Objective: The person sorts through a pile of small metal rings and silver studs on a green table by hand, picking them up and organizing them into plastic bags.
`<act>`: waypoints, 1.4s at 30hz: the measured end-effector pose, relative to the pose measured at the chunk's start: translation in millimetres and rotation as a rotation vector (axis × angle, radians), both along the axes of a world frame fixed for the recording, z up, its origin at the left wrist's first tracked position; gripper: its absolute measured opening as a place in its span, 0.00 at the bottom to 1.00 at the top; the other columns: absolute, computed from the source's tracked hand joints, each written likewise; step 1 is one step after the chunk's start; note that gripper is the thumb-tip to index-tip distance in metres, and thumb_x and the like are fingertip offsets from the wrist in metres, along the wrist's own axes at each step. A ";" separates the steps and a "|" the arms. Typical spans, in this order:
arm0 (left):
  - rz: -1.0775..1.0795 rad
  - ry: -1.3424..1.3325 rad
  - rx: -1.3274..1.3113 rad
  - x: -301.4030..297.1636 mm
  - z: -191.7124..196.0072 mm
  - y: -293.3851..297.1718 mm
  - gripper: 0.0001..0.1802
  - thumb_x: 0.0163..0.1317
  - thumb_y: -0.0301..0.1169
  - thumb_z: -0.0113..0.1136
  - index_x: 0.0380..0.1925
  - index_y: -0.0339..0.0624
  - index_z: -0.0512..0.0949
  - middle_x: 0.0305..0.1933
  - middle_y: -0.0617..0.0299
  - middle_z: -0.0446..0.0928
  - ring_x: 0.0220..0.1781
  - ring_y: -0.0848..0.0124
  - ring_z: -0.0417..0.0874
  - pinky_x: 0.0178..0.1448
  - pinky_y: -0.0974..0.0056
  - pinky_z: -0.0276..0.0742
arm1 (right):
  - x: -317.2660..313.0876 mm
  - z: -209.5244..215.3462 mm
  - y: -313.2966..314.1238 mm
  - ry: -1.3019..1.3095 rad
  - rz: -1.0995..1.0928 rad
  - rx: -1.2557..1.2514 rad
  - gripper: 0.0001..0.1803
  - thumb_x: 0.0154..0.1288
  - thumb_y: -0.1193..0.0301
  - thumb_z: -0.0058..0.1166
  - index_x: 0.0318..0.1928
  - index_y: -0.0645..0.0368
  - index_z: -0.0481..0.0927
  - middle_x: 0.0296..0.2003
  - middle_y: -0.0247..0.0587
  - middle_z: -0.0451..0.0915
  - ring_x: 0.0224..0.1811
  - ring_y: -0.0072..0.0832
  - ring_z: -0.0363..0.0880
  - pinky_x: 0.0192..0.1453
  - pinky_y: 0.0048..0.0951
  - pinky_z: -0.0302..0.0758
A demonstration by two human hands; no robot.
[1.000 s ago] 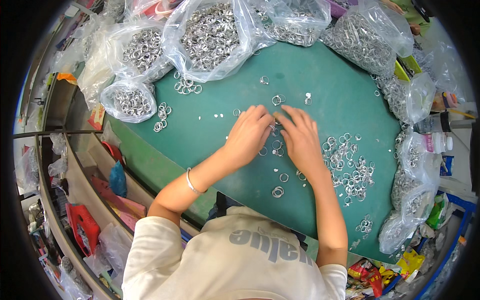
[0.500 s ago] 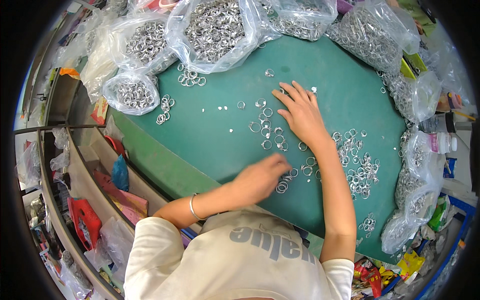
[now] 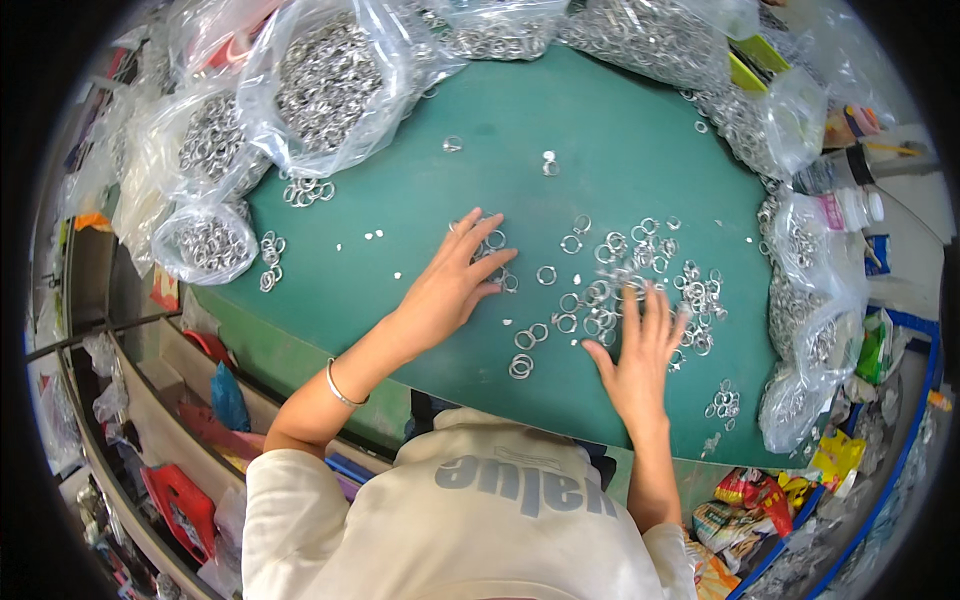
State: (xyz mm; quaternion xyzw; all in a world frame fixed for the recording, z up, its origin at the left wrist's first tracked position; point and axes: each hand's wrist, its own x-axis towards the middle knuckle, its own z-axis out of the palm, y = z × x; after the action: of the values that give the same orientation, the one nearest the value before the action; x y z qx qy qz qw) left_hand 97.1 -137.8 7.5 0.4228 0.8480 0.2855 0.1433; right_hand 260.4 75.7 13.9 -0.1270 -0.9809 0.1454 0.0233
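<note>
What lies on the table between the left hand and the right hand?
The head view shows rings and small white pieces between the left hand and the right hand.

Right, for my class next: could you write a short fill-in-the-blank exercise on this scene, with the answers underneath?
1. The tabletop is coloured ____.
2. The bracelet is on the person's ____ arm.
3. The right hand is at the larger cluster of loose metal ____.
4. In the picture, the white bottle stands out on the ____ side.

Missing words: green; left; rings; right.
</note>
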 end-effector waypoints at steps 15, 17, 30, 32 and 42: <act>0.029 -0.092 0.240 -20.2 15.9 52.9 0.21 0.53 0.17 0.59 0.50 0.42 0.75 0.54 0.55 0.70 0.53 0.55 0.71 0.55 0.57 0.70 | -48.2 2.5 70.7 0.368 -0.322 -0.958 0.10 0.64 0.76 0.51 0.46 0.63 0.78 0.36 0.42 0.81 0.37 0.29 0.79 0.45 0.28 0.74; -0.011 -0.187 0.230 -17.2 12.9 58.9 0.21 0.53 0.17 0.59 0.49 0.41 0.75 0.55 0.56 0.69 0.55 0.55 0.71 0.55 0.57 0.70 | -34.1 4.4 77.2 0.376 -0.283 -0.468 0.11 0.61 0.77 0.54 0.45 0.61 0.79 0.38 0.40 0.80 0.42 0.33 0.76 0.50 0.32 0.70; -0.208 0.396 0.141 -27.5 3.6 87.2 0.14 0.47 0.19 0.58 0.37 0.37 0.78 0.46 0.59 0.76 0.49 0.61 0.74 0.50 0.59 0.65 | -27.4 14.1 43.8 0.357 -0.013 -0.146 0.08 0.52 0.78 0.58 0.34 0.59 0.78 0.43 0.40 0.74 0.46 0.38 0.69 0.48 0.38 0.63; -0.123 0.220 0.213 -20.1 13.7 81.3 0.12 0.52 0.20 0.59 0.39 0.36 0.78 0.47 0.56 0.75 0.45 0.59 0.75 0.49 0.59 0.68 | -12.6 15.8 26.4 0.310 0.082 -0.238 0.09 0.50 0.78 0.60 0.34 0.59 0.78 0.41 0.39 0.74 0.44 0.37 0.70 0.48 0.38 0.63; -0.385 0.107 0.118 64.5 17.3 57.4 0.18 0.52 0.28 0.63 0.44 0.36 0.76 0.50 0.53 0.72 0.50 0.57 0.72 0.50 0.56 0.67 | -3.8 20.0 29.7 0.325 -0.127 -0.146 0.08 0.49 0.72 0.64 0.31 0.57 0.80 0.40 0.37 0.75 0.44 0.36 0.70 0.47 0.38 0.62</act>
State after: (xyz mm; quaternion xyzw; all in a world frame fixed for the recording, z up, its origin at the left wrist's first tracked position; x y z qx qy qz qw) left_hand 161.6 -80.3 24.8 0.5994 0.7397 0.2791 0.1250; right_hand 256.6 105.4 33.9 -0.1648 -0.9411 0.2331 0.1811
